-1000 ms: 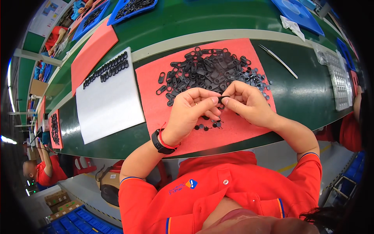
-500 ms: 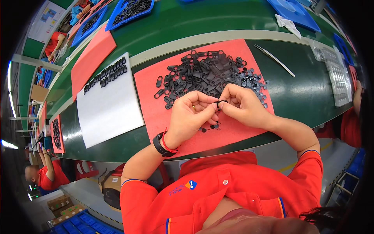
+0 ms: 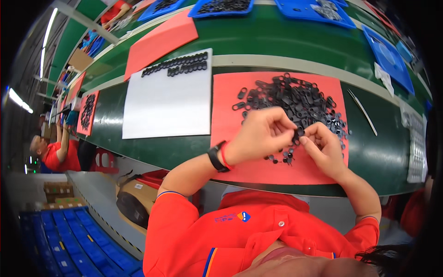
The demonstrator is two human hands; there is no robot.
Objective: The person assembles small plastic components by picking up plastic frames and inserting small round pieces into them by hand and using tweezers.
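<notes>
My left hand and my right hand meet over a red mat, fingertips pinching one small black plastic part between them. Just beyond the hands lies a heap of the same black parts. A few finished pieces lie on the mat under my hands. My left wrist wears a black watch and a red band. To the left sits a white sheet with two rows of black parts along its far edge.
A thin metal tool lies on the green bench right of the mat. A grey tray sits at far right, blue trays and another red mat farther back. Another person works at left.
The view has swung so the bench sits more to the right. My hands stay together on the small black part, fingers shifting slightly.
</notes>
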